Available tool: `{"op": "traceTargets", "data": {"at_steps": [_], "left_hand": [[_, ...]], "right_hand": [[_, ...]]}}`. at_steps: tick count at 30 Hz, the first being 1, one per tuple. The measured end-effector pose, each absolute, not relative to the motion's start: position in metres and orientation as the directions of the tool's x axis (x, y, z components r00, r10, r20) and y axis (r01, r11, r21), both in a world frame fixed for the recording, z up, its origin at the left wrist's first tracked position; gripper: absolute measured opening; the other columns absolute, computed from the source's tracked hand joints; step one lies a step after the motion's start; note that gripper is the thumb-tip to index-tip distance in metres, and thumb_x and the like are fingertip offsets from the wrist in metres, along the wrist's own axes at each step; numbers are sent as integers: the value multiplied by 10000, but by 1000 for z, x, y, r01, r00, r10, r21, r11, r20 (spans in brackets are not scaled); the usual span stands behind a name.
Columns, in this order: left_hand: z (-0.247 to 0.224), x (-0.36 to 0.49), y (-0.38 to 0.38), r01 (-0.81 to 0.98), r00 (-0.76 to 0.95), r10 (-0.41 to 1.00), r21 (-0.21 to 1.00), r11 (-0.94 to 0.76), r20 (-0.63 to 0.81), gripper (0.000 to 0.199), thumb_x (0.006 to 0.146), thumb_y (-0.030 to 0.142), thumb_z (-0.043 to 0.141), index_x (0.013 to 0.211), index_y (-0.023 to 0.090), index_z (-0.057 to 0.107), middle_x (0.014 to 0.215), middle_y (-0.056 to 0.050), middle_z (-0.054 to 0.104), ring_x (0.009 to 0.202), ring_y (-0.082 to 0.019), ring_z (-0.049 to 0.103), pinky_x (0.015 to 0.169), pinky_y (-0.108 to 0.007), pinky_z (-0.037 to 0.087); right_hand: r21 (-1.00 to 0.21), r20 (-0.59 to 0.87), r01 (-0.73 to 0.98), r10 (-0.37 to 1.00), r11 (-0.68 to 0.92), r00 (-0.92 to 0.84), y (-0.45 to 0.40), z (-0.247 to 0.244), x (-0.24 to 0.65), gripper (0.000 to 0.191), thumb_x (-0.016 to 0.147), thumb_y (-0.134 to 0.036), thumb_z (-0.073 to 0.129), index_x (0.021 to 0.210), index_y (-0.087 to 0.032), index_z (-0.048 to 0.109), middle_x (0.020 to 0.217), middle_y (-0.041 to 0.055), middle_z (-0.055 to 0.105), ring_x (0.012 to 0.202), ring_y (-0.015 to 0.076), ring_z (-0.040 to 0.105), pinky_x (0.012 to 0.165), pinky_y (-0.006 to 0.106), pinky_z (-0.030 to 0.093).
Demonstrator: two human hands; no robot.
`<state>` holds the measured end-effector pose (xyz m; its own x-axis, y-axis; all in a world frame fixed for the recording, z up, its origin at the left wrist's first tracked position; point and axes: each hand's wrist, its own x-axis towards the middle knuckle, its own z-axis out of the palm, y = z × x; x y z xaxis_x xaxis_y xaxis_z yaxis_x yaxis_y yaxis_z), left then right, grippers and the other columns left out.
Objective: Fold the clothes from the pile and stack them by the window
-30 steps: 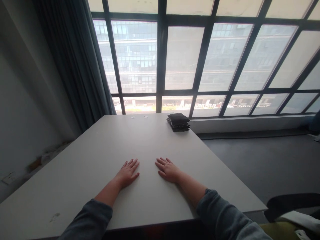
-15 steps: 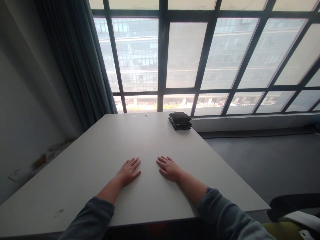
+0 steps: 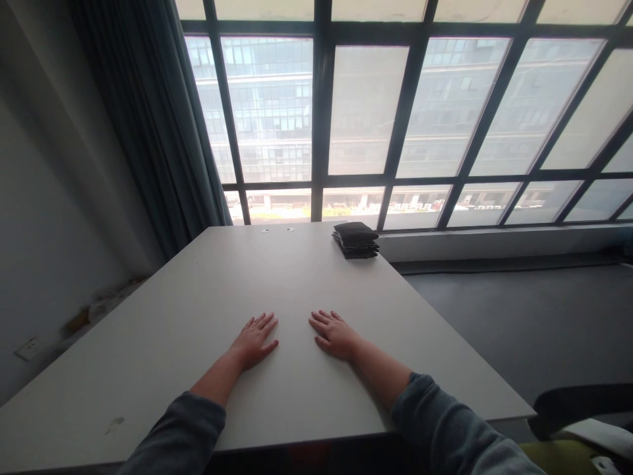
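Observation:
Both hands rest palm down on a white table (image 3: 291,284), a gap between them. My left hand (image 3: 254,341) lies left of the middle, its fingers spread and holding nothing. Right of the middle is my right hand (image 3: 335,334), also flat with its fingers apart and nothing in it. A stack of black, flat, soft-looking pieces (image 3: 356,240) sits at the table's far right corner, beyond both hands and touched by neither.
A dark curtain (image 3: 143,119) hangs at the left beside a large framed window (image 3: 368,109). Two small white items lie at the table's far edge. A chair with a green seat (image 3: 564,457) stands at the lower right. A wall socket (image 3: 30,348) is at the left.

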<state>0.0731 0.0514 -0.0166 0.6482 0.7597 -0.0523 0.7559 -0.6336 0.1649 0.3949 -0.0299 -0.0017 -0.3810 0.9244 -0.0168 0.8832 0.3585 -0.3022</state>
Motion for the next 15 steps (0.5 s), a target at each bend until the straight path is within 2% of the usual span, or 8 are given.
{"op": "traceTargets", "data": {"at_steps": [15], "left_hand": [[-13,73,50,756,647,761,177,-630,-57,729,1035,555,435,1695,249,380,1790,-47,245,1669,-251,189,1355,-470,132]], "right_hand": [[-313,0,879,926,359,-378,-29,-4,396,695,1034,-461,478,1681,-212,430,1763,106,301,1644,319,252,1337,541,149]]}}
